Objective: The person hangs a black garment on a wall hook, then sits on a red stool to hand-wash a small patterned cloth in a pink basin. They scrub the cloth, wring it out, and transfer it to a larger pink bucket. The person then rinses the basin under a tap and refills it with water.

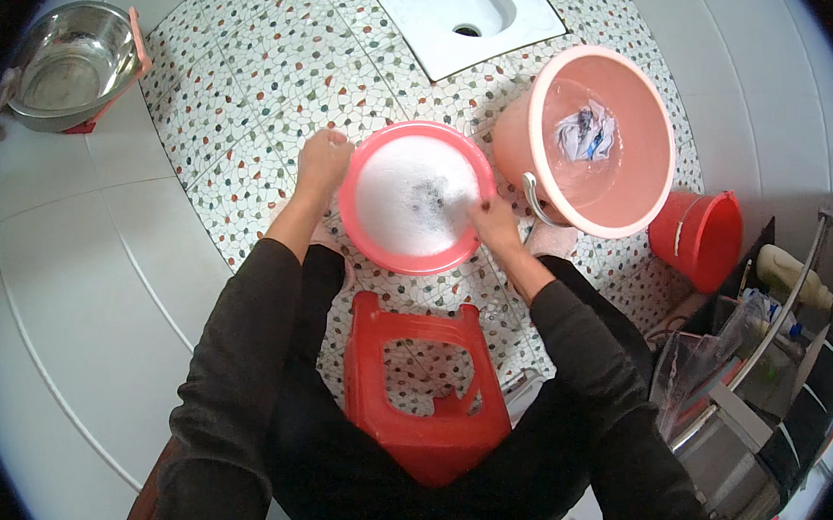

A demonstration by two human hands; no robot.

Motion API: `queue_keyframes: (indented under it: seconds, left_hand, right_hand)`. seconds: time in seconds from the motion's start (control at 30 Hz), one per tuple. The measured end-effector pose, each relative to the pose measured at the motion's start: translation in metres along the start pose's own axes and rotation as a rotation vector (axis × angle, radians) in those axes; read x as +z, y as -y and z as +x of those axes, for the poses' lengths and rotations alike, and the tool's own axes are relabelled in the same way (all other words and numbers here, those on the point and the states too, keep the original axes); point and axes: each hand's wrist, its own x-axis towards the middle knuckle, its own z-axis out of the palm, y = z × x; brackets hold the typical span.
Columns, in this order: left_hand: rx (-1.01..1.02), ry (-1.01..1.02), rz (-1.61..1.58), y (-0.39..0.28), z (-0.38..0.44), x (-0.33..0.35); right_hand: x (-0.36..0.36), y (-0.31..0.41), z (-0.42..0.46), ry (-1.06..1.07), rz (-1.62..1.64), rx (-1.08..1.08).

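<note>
A pink plastic basin (482, 158) full of white suds stands on the pebble-patterned floor, with a dark, blurred patch in the foam. My left hand (324, 162) is curled at the basin's upper left rim; whether it holds the rim is hidden. On the right side, my right hand (497, 225) has its fingers closed over the rim. Just right of the basin is a large pale pink bucket (612, 198), tilted in view, holding water and a bunched white and blue cloth (587, 132).
A red plastic stool (431, 426) stands between my legs. A smaller red bucket (708, 242) and a metal rack (772, 333) with bottles are on the right. Beyond the basin lies a white squat toilet (442, 42). A steel bowl (73, 67) is at the upper left.
</note>
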Motion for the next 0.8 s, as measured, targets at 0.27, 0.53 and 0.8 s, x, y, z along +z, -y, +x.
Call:
queue_keyframes:
  seconds: [0.27,0.53,0.8]
  left_hand:
    - [-0.138,-0.154,0.374,0.144,0.014,0.023]
    - [-0.193,0.216,-0.123,0.13,0.04,0.043]
    - [-0.168,0.288,-0.266,0.074,0.097,0.002]
  right_hand:
    - [0.066,-0.083,-0.004,-0.007,0.447,0.321]
    - [0.084,-0.113,-0.001,0.047,0.923,0.497]
    - [0.089,-0.032,0.038,-0.062,1.102,0.3]
